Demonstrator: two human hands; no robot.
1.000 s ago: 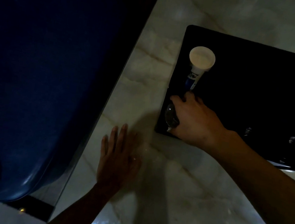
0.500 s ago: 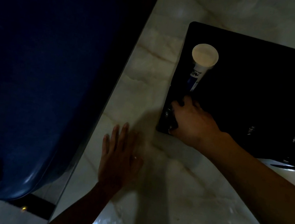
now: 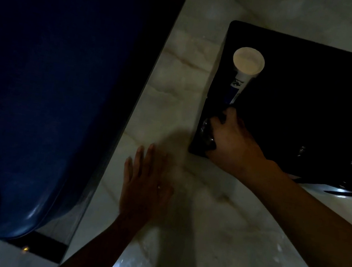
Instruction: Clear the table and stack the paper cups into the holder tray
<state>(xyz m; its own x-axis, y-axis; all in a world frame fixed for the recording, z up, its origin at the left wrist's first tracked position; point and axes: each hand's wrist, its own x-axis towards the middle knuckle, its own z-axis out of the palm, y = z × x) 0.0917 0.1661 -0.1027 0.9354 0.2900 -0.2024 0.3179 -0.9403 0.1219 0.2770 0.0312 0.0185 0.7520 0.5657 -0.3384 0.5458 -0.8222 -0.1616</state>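
black tray cut off right, shiny object under right hand unclear

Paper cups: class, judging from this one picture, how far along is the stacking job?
Done: a stack of paper cups already stands at the black holder tray's left end. In hand: the right hand is closed on something dark and shiny at the tray's near corner; the left hand rests flat on the marble table. Left: no loose cups are visible.

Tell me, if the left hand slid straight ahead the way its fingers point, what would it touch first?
Probably nothing soon: the left hand lies flat on the marble table, fingers pointing up along bare marble left of the black tray.
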